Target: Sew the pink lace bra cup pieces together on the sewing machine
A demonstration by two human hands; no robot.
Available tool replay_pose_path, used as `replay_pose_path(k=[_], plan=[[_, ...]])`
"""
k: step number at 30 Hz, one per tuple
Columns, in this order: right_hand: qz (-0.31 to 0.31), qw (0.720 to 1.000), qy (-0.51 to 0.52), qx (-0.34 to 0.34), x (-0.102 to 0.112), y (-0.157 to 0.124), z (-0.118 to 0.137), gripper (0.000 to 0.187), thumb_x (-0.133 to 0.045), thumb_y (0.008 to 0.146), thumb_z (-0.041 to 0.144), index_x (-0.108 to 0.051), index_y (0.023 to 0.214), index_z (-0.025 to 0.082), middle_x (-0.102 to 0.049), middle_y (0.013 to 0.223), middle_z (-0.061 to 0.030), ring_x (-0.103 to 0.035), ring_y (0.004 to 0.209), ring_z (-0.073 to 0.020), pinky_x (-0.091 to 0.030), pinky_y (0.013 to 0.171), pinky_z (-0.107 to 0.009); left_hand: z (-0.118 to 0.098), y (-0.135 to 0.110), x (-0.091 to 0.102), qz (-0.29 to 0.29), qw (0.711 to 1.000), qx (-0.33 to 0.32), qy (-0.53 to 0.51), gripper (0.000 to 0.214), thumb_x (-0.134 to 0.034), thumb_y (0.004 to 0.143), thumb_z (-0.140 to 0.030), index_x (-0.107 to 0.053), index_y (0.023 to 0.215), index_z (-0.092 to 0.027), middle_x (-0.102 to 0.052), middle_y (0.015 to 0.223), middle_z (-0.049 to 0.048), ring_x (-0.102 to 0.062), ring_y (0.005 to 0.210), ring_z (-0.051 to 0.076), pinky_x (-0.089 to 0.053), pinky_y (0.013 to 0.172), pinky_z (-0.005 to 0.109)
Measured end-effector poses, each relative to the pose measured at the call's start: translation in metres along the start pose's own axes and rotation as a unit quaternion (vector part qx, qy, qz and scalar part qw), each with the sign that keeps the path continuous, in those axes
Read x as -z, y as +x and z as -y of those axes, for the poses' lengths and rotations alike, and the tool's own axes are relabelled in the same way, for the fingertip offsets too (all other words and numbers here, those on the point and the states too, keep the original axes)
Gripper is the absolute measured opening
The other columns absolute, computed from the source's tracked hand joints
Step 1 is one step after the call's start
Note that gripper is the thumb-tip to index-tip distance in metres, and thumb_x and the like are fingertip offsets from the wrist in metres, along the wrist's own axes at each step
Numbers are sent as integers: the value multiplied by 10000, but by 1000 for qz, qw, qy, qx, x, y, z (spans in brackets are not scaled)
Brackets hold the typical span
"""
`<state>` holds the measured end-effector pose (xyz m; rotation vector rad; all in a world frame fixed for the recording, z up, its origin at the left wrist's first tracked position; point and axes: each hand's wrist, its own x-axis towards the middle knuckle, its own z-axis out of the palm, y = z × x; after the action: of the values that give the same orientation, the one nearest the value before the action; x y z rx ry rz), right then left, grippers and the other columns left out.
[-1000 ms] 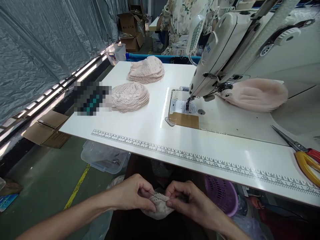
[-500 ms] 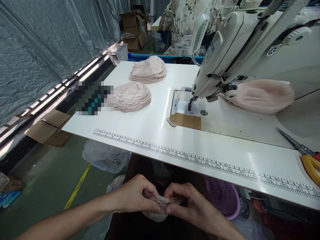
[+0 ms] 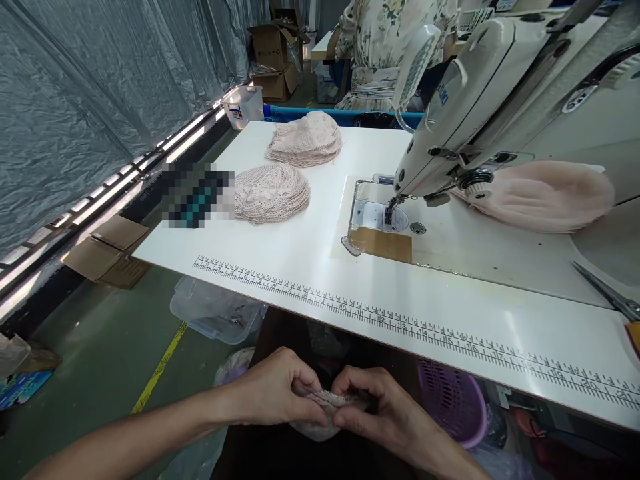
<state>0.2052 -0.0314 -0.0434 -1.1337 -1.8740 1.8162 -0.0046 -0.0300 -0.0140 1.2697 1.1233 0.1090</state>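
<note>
Below the table's front edge, over my lap, I hold a small pale fabric piece (image 3: 320,429) with a lacy-looking edge. My left hand (image 3: 283,393) pinches its left side between thumb and fingers. At its right side my right hand (image 3: 375,410) pinches the same edge, the two thumbs close together. Part of the fabric is hidden behind my fingers. On the white table (image 3: 280,253) lie two stacks of pale pink lace pieces, a nearer stack (image 3: 273,193) and a farther stack (image 3: 306,139).
A sewing machine (image 3: 465,113) stands at the right, with pink padded cup pieces (image 3: 555,193) beneath its arm. Scissors (image 3: 607,293) lie at the table's right. Below are a purple basket (image 3: 453,403) and a clear plastic bin (image 3: 217,310). Another person (image 3: 377,53) is at the back.
The view has shifted slightly, so the table and machine appear a little farther right. Both hands keep their pinch on the fabric piece, with only slight movement.
</note>
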Motion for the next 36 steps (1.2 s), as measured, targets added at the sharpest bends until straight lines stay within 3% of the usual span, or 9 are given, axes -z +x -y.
replay_pose_path(k=[6,11,17,21,36], plan=[[-1,1000,20,14,-1,3,-3,251,-644,818,397,-620,702,176,-500,582,45,-412,567,-102,-306,534,-217,5,2,0,-5,1000,6,9,325,-745,665,-373,-581,542,-121,-334,483,-73,-272,488,61,-184,435,204],[4,998,58,18,0,4,-3,352,-646,803,485,-597,660,168,-462,552,48,-385,544,-99,-295,518,-221,5,3,2,9,999,22,-25,289,-745,662,-384,-648,626,-114,-409,520,-61,-321,512,69,-228,452,193],[-2,998,59,-24,4,3,-2,319,-637,794,475,-606,677,180,-496,604,31,-419,599,-121,-329,558,-226,2,2,5,26,998,34,-52,244,-714,676,-320,-626,567,-120,-372,500,-63,-312,497,67,-219,451,193],[13,997,68,-17,5,2,-2,265,-653,787,424,-595,689,185,-478,610,41,-409,600,-115,-335,566,-223,7,3,3,43,995,41,-74,237,-714,682,-344,-674,637,-115,-463,528,-43,-388,509,80,-298,479,190],[-12,996,91,-3,-2,4,-4,317,-648,800,442,-609,669,156,-511,588,23,-430,582,-116,-337,545,-227,5,3,1,34,995,26,-90,219,-667,721,-328,-707,671,-118,-455,510,-45,-384,501,81,-315,492,196]])
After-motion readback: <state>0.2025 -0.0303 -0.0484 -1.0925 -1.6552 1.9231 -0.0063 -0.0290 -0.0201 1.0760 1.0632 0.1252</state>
